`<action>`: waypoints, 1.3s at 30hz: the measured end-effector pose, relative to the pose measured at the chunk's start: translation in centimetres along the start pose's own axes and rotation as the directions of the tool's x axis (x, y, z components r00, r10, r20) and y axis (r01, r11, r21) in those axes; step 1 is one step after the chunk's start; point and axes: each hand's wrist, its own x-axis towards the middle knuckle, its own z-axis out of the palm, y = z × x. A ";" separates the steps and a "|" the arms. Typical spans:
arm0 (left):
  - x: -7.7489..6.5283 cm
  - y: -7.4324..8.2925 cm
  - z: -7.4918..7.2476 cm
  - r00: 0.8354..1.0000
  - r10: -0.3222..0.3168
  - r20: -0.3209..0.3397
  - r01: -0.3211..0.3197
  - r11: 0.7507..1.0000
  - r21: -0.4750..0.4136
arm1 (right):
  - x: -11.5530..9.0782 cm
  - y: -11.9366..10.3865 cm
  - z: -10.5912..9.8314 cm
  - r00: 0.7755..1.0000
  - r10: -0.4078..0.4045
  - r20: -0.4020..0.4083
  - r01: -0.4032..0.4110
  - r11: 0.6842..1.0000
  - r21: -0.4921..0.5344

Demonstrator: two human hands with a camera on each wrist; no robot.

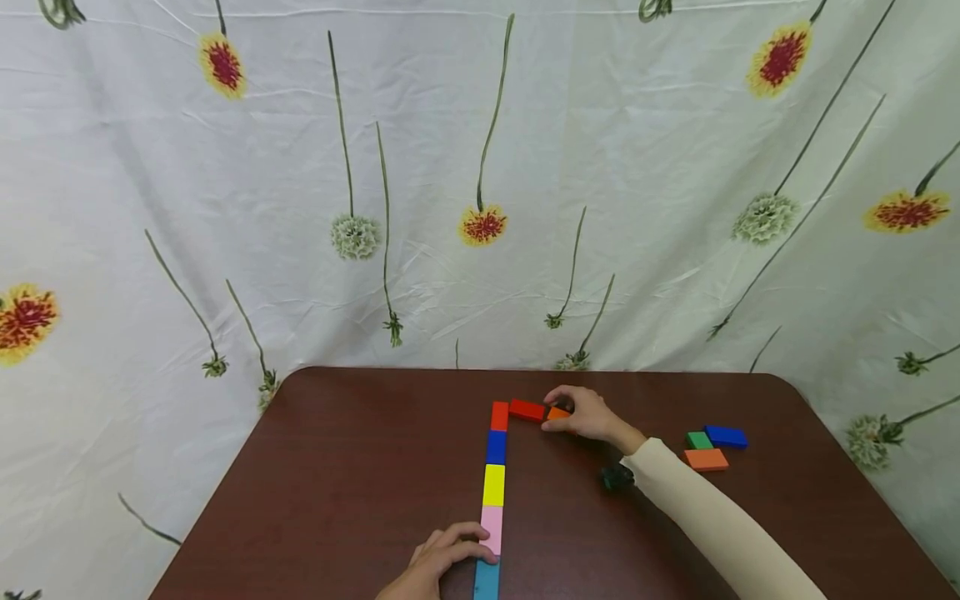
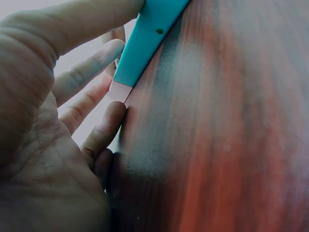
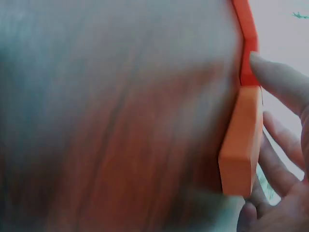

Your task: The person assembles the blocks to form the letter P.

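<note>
A line of flat blocks runs away from the person in the head view: teal, pink, yellow, blue and red. A second red block lies crosswise at the far end, followed by an orange block. The right hand is over the orange block, its thumb and fingers spread wider than the block; the thumb tip overlaps the crosswise red block in the right wrist view. With fingers loosely bent, the left hand rests along the left edge of the pink and teal blocks.
At the table's right lie a green block, a blue block and another orange block, close together. A small dark object shows beneath the right wrist. Behind the brown table hangs a flowered curtain.
</note>
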 end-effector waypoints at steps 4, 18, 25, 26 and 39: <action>0.0 0.0 0.0 1.000 0.012 -0.011 -0.012 1.000 0.013 | 0.2 -0.5 0.6 0.998 0.026 -0.050 -0.030 0.997 -0.075; -0.1 0.1 0.1 0.999 0.020 -0.027 -0.019 0.999 0.037 | 0.3 -1.2 1.3 0.994 0.003 -0.105 -0.021 0.984 -0.176; -0.1 0.0 0.1 0.999 0.042 -0.031 -0.041 0.998 0.041 | 0.0 -1.1 0.8 0.997 0.008 -0.080 -0.019 0.990 -0.138; -0.1 0.0 0.1 0.998 0.049 -0.033 -0.047 0.998 0.041 | -0.1 -1.0 0.6 0.997 0.005 -0.072 -0.013 0.992 -0.122; -0.1 0.1 -0.1 1.000 0.010 -0.010 -0.010 1.000 0.007 | -1.9 1.4 -2.1 0.996 -0.048 0.074 0.036 0.988 0.153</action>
